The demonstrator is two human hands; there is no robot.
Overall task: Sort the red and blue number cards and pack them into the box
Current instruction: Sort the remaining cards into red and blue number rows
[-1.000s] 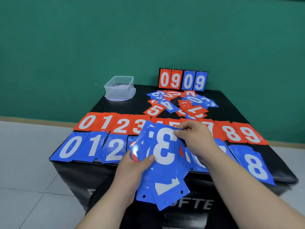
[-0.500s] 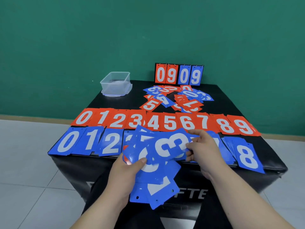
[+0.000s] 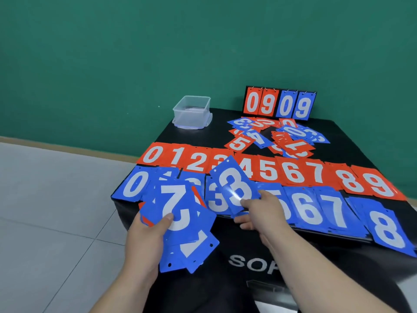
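1. The left hand (image 3: 146, 240) is gripping a fanned stack of blue cards (image 3: 194, 245) just in front of the black table's (image 3: 185, 136) near edge. Its thumb is pressing on the top card, a blue 7 (image 3: 173, 199), and its fingers are curling out of sight beneath the stack.
2. The right hand (image 3: 264, 211) is pinching a single blue 3 card (image 3: 234, 184) by its lower end, with the thumb on the face and the fingers underneath. The grip is narrow, closing on the thickness of the card alone.
3. That card is tilting above the table, overlapping another blue 3 lying in the near row and reaching across the 3 of the red row.
4. The red row (image 3: 268, 171) is lying across the table, running 0 to 9. The blue row (image 3: 309, 208) is lying just in front of it, showing 0, 3, 6, 7 and 8, and the held cards are hiding other digits.
5. A loose pile of red and blue cards (image 3: 270, 136) is lying behind the red row.
6. The clear plastic box (image 3: 191, 111) is standing at the far left corner, well apart from both hands. I cannot tell what it is holding.
7. A flip scoreboard (image 3: 279, 105) reading 0909 is standing at the far edge.
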